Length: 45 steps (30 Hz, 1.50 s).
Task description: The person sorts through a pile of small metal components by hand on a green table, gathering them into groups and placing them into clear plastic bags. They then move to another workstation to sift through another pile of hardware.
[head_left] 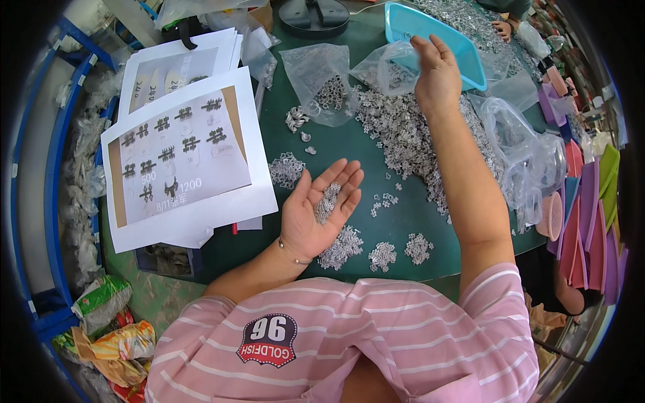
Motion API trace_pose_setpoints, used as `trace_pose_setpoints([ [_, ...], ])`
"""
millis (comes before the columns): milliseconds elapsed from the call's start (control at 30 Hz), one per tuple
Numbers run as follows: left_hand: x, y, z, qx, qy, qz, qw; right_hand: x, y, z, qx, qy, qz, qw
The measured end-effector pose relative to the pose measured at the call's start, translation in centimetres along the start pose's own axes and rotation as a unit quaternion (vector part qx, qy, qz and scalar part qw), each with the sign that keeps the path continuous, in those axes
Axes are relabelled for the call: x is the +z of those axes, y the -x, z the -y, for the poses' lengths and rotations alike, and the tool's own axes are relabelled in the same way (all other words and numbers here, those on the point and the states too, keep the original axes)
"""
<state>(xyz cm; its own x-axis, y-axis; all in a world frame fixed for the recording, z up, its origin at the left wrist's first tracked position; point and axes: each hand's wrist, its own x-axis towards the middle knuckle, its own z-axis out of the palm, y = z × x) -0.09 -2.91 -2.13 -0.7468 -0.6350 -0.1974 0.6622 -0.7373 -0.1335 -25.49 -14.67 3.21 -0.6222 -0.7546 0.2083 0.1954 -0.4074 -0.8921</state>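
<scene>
My left hand is palm up, cupped around a small heap of silver metal parts, with its fingers slightly curled. Stretched out at the far right, my right hand hangs over the near edge of a light-blue plastic basket. Its fingers look extended, somewhat blurred, and I see nothing in them. Beside it lies a clear plastic bag. Below my right forearm spreads a large pile of small metal parts. Small heaps of parts sit near the front table edge, close to my left hand.
Printed picture sheets cover the left of the green table. An open bag of metal rings lies mid-table. Plastic bags and colourful bins crowd the right. Another person's hand shows at the far right.
</scene>
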Motion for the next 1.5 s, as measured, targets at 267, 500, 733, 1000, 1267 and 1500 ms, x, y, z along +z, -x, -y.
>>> trace_pose_setpoints([
  [267,0.4,-0.6,-0.1,0.019,0.007,0.027,0.999,0.9,8.4,2.0,0.138,-0.133,0.001,0.981],
  [500,1.0,-0.3,-0.6,0.032,-0.013,0.02,0.999,1.1,17.2,0.3,0.318,-0.22,-0.044,0.921],
  [733,0.3,-1.1,0.7,0.164,-0.269,-0.068,0.947,2.3,20.5,-0.3,0.4,-0.334,-0.035,0.853],
  [1000,2.8,-2.7,3.5,0.307,-0.626,0.019,0.716,1.9,21.3,0.3,0.431,-0.383,-0.065,0.815],
  [1267,2.9,-3.1,5.2,0.372,-0.663,0.112,0.64,0.0,20.6,0.5,0.475,-0.396,-0.107,0.779],
  [1500,4.7,-2.5,4.5,0.285,-0.505,0.029,0.814,-6.6,16.7,4.3,0.385,-0.426,-0.068,0.816],
])
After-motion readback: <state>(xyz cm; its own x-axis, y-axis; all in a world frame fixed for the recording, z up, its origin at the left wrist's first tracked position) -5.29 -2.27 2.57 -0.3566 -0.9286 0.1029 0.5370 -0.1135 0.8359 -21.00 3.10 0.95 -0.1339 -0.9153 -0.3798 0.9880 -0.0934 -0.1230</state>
